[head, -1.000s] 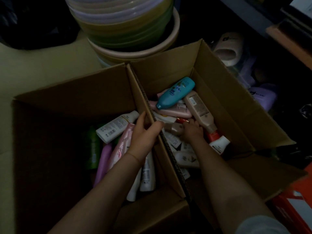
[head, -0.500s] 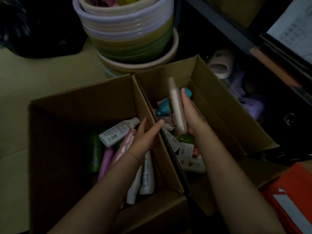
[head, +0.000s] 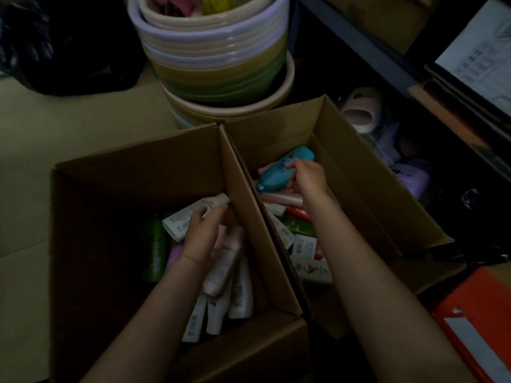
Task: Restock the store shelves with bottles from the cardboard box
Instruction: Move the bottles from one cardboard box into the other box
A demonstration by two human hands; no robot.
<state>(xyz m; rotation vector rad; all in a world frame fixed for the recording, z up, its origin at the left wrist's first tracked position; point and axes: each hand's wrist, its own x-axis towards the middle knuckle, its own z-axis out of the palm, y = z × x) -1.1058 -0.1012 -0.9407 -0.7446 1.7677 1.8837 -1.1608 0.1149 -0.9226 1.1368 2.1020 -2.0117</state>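
Two open cardboard boxes stand side by side on the floor, a left box [head: 132, 172] and a right box [head: 367, 194], both holding several loose bottles. My left hand [head: 203, 234] reaches into the left box, its fingers curled over a pale pink bottle [head: 224, 264], fingertips near a white bottle [head: 190, 217]. A green bottle [head: 154, 247] lies at the left. My right hand [head: 308, 176] is down in the right box and grips a teal bottle [head: 279, 171] that lies on top of the pile. White labelled bottles [head: 307, 255] lie below my right forearm.
A stack of plastic basins [head: 218, 59] stands right behind the boxes. A dark low shelf at the right holds a pale pink item [head: 359, 111] and purple packs [head: 414, 175]. An orange box [head: 475, 324] sits at the lower right. A black bag [head: 72, 45] lies at the far left.
My right hand no longer holds the beige bottle upright and has dropped onto the teal bottle. My left hand left the box wall and moved into the left box, over a pale bottle.
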